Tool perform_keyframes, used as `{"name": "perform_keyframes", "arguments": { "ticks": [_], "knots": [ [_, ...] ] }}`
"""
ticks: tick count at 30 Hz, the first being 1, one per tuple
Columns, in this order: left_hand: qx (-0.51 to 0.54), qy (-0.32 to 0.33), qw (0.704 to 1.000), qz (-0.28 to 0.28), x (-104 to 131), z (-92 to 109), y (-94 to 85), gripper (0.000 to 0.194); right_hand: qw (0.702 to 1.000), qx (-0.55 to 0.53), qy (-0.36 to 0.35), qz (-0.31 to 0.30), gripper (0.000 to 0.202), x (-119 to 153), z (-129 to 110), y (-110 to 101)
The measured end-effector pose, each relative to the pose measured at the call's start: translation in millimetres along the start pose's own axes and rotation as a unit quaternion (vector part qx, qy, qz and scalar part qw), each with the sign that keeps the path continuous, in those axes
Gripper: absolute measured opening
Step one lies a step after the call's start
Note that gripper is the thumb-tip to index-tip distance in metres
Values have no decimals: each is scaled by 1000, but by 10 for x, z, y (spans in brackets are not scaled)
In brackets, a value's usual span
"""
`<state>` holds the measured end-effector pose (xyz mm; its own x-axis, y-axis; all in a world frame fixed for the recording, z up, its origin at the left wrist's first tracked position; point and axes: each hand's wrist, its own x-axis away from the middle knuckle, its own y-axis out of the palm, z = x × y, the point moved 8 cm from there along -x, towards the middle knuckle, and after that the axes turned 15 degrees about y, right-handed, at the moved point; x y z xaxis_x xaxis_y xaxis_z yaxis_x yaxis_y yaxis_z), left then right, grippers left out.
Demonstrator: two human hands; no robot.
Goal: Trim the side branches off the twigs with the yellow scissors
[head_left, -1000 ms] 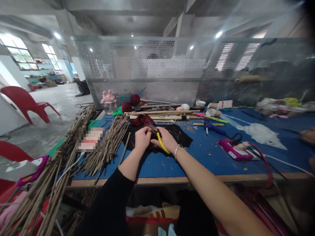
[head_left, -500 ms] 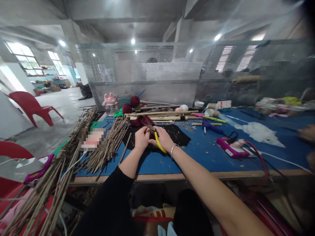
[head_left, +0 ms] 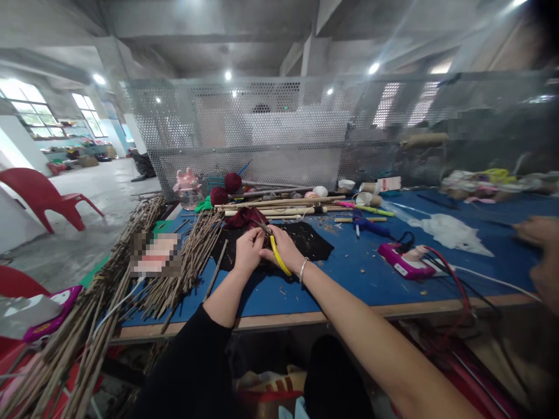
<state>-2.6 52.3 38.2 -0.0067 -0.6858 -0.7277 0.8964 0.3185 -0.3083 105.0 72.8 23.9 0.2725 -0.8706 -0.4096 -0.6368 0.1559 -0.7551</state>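
My right hand (head_left: 283, 249), with a silvery bracelet at its wrist, is closed around yellow-handled shears (head_left: 279, 259). Their dark blades point away from me and to the left. Close beside it, my left hand (head_left: 248, 250) has its fingers pinched together. Whatever lies in them is hidden by the fingers. Both hands are over a black cloth (head_left: 313, 240) strewn with small chips. Just beyond them lies a dark red cloth (head_left: 244, 217). A single thin stick (head_left: 216, 270) rests to the left of my left hand.
Bundled thin sticks (head_left: 192, 265) cover the left side of the blue table (head_left: 332, 291). Peeled rods (head_left: 279, 205) and dark red yarn balls (head_left: 219, 196) lie at the back. At right are a purple power strip (head_left: 404, 262), a plastic bag (head_left: 456, 233) and another person's blurred hand (head_left: 539, 233).
The whole view has shifted slightly left. My hands stay together over the black cloth, with the shears still in the right. The other person's hand at the right edge has come further into view.
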Motion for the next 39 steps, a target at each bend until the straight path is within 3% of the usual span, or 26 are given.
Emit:
{"name": "perform_keyframes", "arguments": {
  "ticks": [10,17,33,39],
  "knots": [
    [-61,32,998,-13,-16,61,-26,22,1000,5,-29,1,69,-5,-59,-99],
    [-88,44,995,-21,-36,127,-70,23,1000,-4,3,-27,55,-14,-17,-104],
    [-90,-12,996,9,1,-16,-114,25,998,25,53,-19,40,-6,81,-32],
    [-10,-85,995,41,20,-179,-123,27,997,22,62,-28,37,-13,97,-27]
  ]
}}
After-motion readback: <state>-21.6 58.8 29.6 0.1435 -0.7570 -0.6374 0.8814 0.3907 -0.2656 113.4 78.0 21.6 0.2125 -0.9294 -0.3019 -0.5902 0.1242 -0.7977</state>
